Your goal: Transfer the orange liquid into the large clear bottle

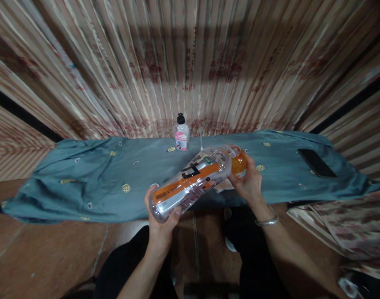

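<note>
I hold a clear plastic bottle (192, 178) with an orange and silver label on its side above the front edge of a table. My left hand (161, 226) grips its base end, fingers wrapped round it. My right hand (248, 182) is closed round the neck end, at the orange cap (239, 162). The bottle looks empty. A silver bangle (267, 221) sits on my right wrist.
The table wears a blue-grey patterned cloth (84, 182). A small clear bottle with a black cap and pink label (181, 133) stands at the back middle. A black phone (316, 162) lies at the right. Striped curtains (190, 62) hang behind; brown tiled floor lies below.
</note>
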{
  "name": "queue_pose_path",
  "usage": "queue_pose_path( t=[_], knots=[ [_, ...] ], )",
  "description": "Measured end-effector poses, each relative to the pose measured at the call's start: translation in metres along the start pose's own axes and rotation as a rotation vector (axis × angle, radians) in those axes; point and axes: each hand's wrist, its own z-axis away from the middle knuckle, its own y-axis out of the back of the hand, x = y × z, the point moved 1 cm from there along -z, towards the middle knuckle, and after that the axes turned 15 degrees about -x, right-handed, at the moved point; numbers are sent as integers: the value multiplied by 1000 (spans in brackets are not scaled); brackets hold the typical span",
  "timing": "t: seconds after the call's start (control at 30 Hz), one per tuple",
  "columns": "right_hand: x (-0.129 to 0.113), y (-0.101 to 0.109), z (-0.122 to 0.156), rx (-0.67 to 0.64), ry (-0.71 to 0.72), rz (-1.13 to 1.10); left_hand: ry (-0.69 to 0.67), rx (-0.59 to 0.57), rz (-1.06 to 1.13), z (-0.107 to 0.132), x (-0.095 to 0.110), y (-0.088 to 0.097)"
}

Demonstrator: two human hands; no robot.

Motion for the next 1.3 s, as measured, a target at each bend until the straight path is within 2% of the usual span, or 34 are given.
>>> queue_pose_path(
  t=[0.27,0.5,0.77,1.13,1.3],
  knots=[
    [-1,2,0,-10,4,19,1,-5,-12,0,0,1],
    [-1,3,-1,-22,81,32,8,-53,-13,-4,-9,11],
    [1,0,-2,12,105,14,16,-9,9,0,1,2],
    [-4,-2,-2,43,117,24,29,26,27,-1,2,4],
    [-4,-4,-2,61,123,35,6,7,-20,-2,4,5]
  ],
)
